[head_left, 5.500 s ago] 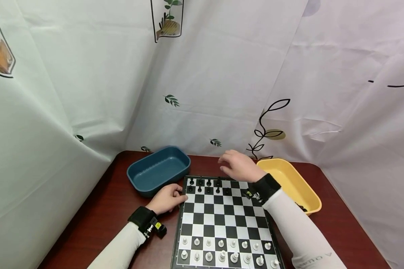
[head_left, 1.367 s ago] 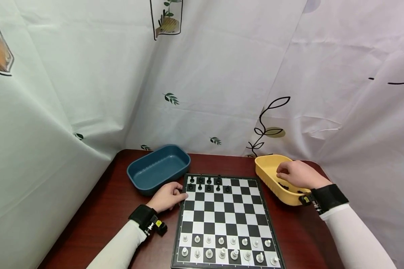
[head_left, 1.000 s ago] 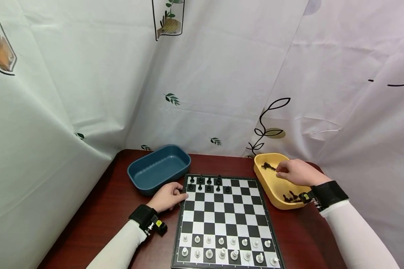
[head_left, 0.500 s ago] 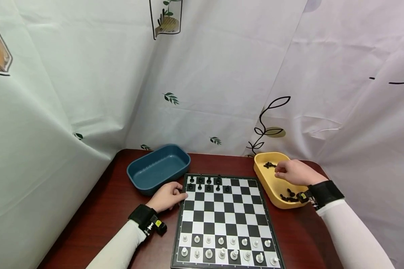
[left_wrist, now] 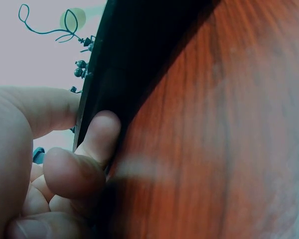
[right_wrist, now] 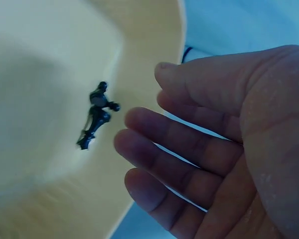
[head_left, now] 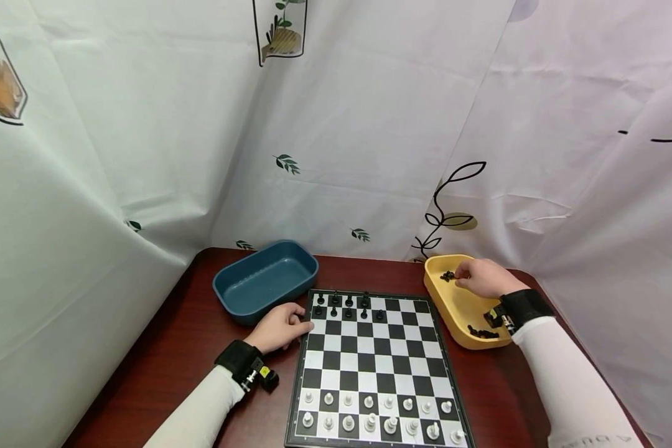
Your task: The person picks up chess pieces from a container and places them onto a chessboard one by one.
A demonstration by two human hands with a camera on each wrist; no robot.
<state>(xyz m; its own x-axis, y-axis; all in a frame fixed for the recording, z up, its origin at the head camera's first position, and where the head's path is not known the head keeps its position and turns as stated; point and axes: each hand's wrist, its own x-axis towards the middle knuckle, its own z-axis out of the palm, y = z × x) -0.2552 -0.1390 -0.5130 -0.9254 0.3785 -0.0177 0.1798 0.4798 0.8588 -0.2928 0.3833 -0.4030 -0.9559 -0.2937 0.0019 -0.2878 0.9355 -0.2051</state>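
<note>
Small cluster of black chess pieces [head_left: 448, 275] lies at far end inside the yellow tray [head_left: 459, 305], on the tray floor; in the rt wrist view the same pieces [right_wrist: 95, 115] sit just off the fingertips [right_wrist: 132, 142], not touching. Right hand [head_left: 478, 278] is over the tray's far end, fingers spread apart & relaxed, nothing in them. More black pieces [head_left: 480, 332] lie at the tray's near end, by the wrist strap. Tray sits on the bench [head_left: 168, 348], just right of the chessboard [head_left: 375, 367]. Left hand [head_left: 279, 328] rests on the bench at the board's left edge, near its far corner; wrist view shows thumb [left_wrist: 45, 107] on top of the board edge [left_wrist: 119, 74] & fingers [left_wrist: 97, 137] curled against its side, so it grips the edge. On the board: black pieces [head_left: 347, 306] along the far two rows, left part only; white pieces [head_left: 378, 417] fill the near two rows. Blue tray [head_left: 266, 280] stands on the bench beyond the left hand, near the board's far left corner.
</note>
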